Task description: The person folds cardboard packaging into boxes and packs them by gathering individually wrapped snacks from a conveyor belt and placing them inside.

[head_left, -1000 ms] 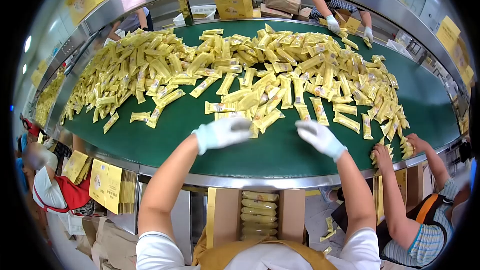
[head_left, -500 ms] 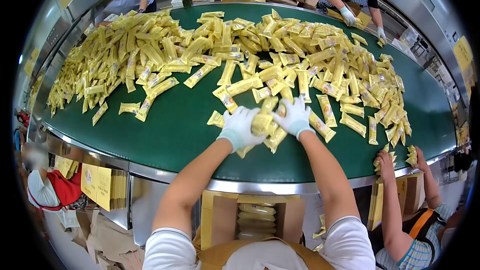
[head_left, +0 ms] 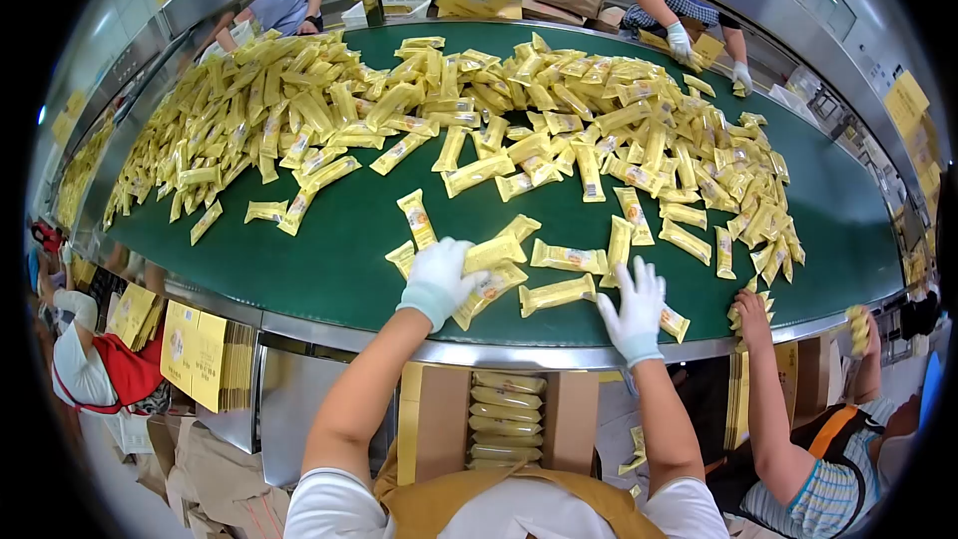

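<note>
My left hand [head_left: 439, 277], in a white glove, is closed on a yellow wrapped packet [head_left: 496, 253] just above the green belt [head_left: 299, 284]. Another packet [head_left: 489, 294] lies partly under the held one. My gloved right hand [head_left: 636, 315] is open near the belt's front edge, fingers spread. A packet [head_left: 618, 248] lies just beyond its fingertips, and one more [head_left: 675, 323] is beside it, partly covered. Between my hands lie two loose packets, one [head_left: 569, 258] behind the other [head_left: 557, 293].
A large heap of packets [head_left: 329, 90] covers the belt's far side. Below the metal edge [head_left: 519, 355] stands an open carton [head_left: 444, 424] with packets stacked inside. Folded yellow cartons [head_left: 195, 354] stand at left. A co-worker's hands [head_left: 753, 314] hold packets at right; other people work across the belt.
My hands have moved apart: the left shifted left and down, the right moved down and right and opened. The packets gathered between them now lie spread out.
</note>
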Demonstrator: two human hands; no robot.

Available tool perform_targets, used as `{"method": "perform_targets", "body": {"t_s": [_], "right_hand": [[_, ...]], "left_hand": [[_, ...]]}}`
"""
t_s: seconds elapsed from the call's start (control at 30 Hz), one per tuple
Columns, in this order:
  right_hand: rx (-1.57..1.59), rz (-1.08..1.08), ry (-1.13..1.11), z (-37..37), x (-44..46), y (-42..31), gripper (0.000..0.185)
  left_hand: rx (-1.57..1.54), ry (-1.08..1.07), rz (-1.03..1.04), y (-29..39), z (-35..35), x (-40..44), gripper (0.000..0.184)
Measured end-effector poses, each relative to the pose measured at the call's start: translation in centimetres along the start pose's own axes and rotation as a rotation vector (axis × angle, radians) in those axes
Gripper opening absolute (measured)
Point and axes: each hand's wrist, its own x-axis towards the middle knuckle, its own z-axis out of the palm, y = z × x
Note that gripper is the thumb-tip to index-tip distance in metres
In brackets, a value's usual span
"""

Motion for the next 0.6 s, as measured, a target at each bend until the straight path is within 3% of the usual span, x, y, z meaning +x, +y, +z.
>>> {"method": "perform_targets", "body": {"t_s": [0.03,0.1,0.23,0.27,0.37,0.4,0.5,0.6], "right_hand": [[-0.060,-0.037,0.055,-0.8,-0.7,0.9,0.066],[-0.130,0.127,0.061,-0.4,-2.3,3.6,0.070],[-0.033,0.239,-0.163,-0.7,-3.6,7.1,0.052],[-0.061,0.203,-0.149,-1.0,-3.7,7.4,0.044],[0.060,0.176,-0.397,-4.3,-2.5,7.4,0.041],[0.186,0.138,-0.306,-5.5,-2.0,6.4,0.040],[0.633,0.120,-0.321,-8.6,0.6,1.7,0.049],[0.630,-0.154,-0.235,-7.2,3.4,-1.5,0.055]], "left_hand": [[0.069,-0.060,-0.024,1.0,-0.3,-0.7,0.053],[0.207,-0.175,-0.074,3.0,-0.2,-2.0,0.052],[0.355,-0.158,-0.069,3.3,3.0,-2.1,0.053],[0.330,-0.168,-0.065,3.4,2.8,-2.1,0.051],[0.233,-0.261,-0.008,2.5,2.8,-2.3,0.045],[0.159,-0.300,0.006,2.2,2.3,-2.8,0.043],[0.035,-0.270,-0.150,2.6,-1.5,-4.0,0.047],[0.004,-0.079,-0.421,1.6,-4.6,-3.5,0.049]]}}
